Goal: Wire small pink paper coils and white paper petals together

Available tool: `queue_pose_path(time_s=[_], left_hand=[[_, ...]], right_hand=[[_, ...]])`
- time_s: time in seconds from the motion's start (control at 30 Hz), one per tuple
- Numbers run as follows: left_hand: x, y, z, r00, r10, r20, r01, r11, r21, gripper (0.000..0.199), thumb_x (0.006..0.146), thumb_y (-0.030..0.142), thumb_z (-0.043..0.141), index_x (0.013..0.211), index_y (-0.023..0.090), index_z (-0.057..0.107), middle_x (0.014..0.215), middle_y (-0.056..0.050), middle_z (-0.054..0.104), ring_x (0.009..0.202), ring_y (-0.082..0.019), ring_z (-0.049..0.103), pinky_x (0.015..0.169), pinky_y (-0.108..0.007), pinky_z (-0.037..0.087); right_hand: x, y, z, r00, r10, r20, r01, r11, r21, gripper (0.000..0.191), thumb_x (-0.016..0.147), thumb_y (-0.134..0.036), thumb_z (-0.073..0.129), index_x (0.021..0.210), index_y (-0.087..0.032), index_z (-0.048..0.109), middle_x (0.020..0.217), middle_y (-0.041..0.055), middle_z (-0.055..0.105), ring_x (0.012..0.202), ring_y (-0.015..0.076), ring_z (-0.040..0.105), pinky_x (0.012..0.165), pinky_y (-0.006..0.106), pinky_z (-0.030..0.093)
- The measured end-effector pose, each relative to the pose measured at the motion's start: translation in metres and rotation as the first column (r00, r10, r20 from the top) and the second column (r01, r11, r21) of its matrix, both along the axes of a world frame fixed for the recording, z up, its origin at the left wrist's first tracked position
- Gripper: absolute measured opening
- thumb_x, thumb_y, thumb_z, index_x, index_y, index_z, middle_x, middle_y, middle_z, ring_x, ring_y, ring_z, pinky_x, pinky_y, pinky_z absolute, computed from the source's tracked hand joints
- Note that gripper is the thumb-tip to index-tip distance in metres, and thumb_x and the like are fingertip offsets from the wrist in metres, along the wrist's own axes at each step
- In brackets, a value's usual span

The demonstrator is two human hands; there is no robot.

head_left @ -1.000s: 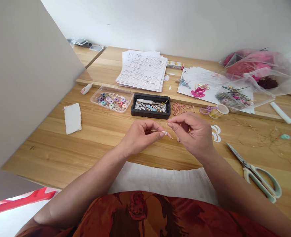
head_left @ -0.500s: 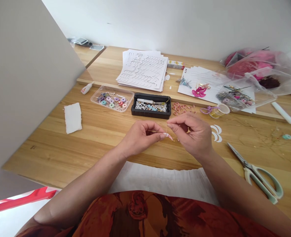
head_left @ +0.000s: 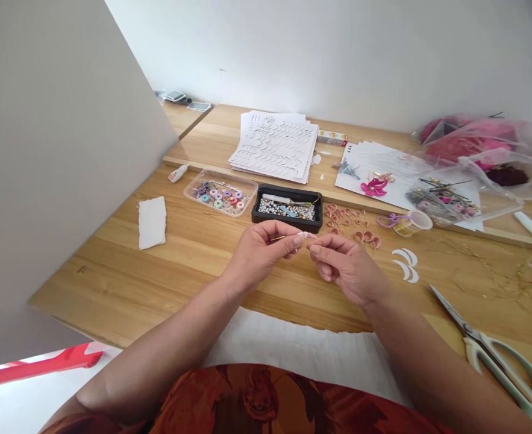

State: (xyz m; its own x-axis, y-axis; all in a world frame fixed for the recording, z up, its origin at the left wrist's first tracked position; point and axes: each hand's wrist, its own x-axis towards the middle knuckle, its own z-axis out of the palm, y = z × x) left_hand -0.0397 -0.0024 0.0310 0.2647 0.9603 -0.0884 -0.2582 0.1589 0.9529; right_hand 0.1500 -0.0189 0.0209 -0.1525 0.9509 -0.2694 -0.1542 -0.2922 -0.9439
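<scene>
My left hand (head_left: 261,256) is closed in a pinch on a small white-and-pink crescent-shaped piece (head_left: 305,235) with thin gold wire trailing from it. Thumb and forefinger of my right hand (head_left: 353,268) are closed on the piece's pink end; the fingertips hide exactly how they grip it. Beyond my right hand lie pink wire-edged loops (head_left: 337,214) and several larger pink curls (head_left: 367,239). White paper crescents (head_left: 405,265) rest on the table to its right. Past my left hand stands a black tray (head_left: 287,224) of silver beads with a white tube in it.
Scissors (head_left: 482,340) lie at the right. A clear box (head_left: 197,202) of thread spools, a glue bottle (head_left: 178,173) and a white cloth piece (head_left: 152,222) are at the left. Behind are cut-out paper sheets (head_left: 275,144), a magenta flower (head_left: 374,187) and plastic bags (head_left: 478,144).
My right hand has come down from above the crescent piece to its pink end, uncovering the larger pink curls. The view has shifted, so the table things sit lower and further right.
</scene>
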Motion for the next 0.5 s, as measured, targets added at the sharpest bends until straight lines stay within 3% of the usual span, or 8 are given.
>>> queue_pose_path(time_s=[0.2, 0.27, 0.4, 0.5], left_hand=[[0.000, 0.004, -0.004, 0.998, 0.067, 0.019, -0.066, 0.995, -0.069, 0.029, 0.072, 0.039, 0.087, 0.082, 0.015, 0.075, 0.077, -0.001, 0.071, 0.065, -0.007, 0.055, 0.065, -0.022, 0.046], [0.000, 0.004, -0.004, 0.996, 0.085, 0.004, -0.085, 0.993, -0.081, 0.030, 0.071, 0.040, 0.087, 0.082, 0.015, 0.075, 0.079, -0.002, 0.071, 0.064, -0.007, 0.055, 0.065, -0.023, 0.046], [-0.001, 0.004, -0.003, 0.996, 0.085, -0.036, -0.087, 0.994, -0.071, 0.030, 0.071, 0.041, 0.086, 0.082, 0.015, 0.075, 0.079, -0.002, 0.071, 0.063, -0.008, 0.054, 0.065, -0.024, 0.045], [-0.001, 0.004, -0.002, 0.996, 0.068, -0.055, -0.071, 0.995, -0.065, 0.029, 0.071, 0.040, 0.087, 0.082, 0.015, 0.075, 0.078, -0.001, 0.072, 0.063, -0.008, 0.053, 0.065, -0.024, 0.045]], right_hand=[[-0.012, -0.011, 0.004, 0.941, -0.071, 0.332, -0.019, 0.965, 0.260, 0.020, 0.079, -0.037, 0.077, 0.076, -0.018, 0.074, 0.059, -0.0010, 0.063, 0.048, 0.0093, 0.047, 0.045, 0.024, 0.036], [-0.015, -0.017, 0.005, 0.873, -0.166, 0.458, -0.039, 0.914, 0.405, 0.013, 0.083, -0.031, 0.073, 0.079, -0.019, 0.075, 0.064, 0.0002, 0.067, 0.051, 0.0107, 0.049, 0.047, 0.025, 0.039], [-0.018, -0.026, 0.008, 0.720, -0.360, 0.593, -0.160, 0.745, 0.647, 0.008, 0.086, -0.018, 0.068, 0.087, -0.022, 0.075, 0.066, -0.0016, 0.068, 0.051, 0.0108, 0.051, 0.050, 0.026, 0.041], [-0.017, -0.026, 0.008, 0.700, -0.402, 0.590, -0.207, 0.676, 0.707, 0.012, 0.087, -0.014, 0.067, 0.092, -0.023, 0.074, 0.074, -0.0011, 0.072, 0.060, 0.0124, 0.062, 0.059, 0.027, 0.048]])
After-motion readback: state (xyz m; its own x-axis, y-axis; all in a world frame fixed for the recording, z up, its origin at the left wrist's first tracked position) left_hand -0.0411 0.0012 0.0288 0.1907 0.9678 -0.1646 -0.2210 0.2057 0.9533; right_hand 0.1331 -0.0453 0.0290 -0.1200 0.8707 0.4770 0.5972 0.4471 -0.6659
